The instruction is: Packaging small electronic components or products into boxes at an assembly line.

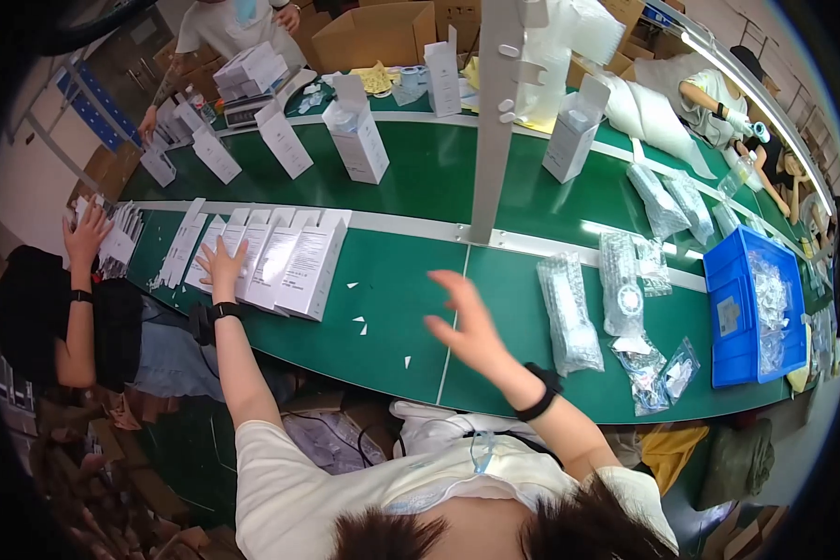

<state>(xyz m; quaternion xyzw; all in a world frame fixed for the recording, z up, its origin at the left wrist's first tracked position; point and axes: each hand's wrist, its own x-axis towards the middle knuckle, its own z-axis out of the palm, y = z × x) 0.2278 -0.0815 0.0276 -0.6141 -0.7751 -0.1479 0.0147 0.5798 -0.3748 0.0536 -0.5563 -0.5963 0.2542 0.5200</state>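
Observation:
My left hand (pixel 220 269) lies with spread fingers on a row of white cardboard boxes (pixel 314 271) on the green table. The boxes lean side by side, several of them with flaps up at the far end. Over the middle of the table, my right hand (pixel 469 327) hovers empty, its fingers apart and slightly blurred. To the right of it lie a bubble-wrapped item (pixel 569 317) and a second bubble-wrapped item (pixel 622 285). Small clear bags of parts (pixel 638 375) rest in front of those.
A blue bin (pixel 739 317) with clear bags inside stands at the right. A metal post (pixel 495 140) rises from the rail. Open white boxes (pixel 355 140) stand on the far belt. Paper scraps (pixel 359 320) dot the table. A co-worker's hand (pixel 86 233) is at the far left.

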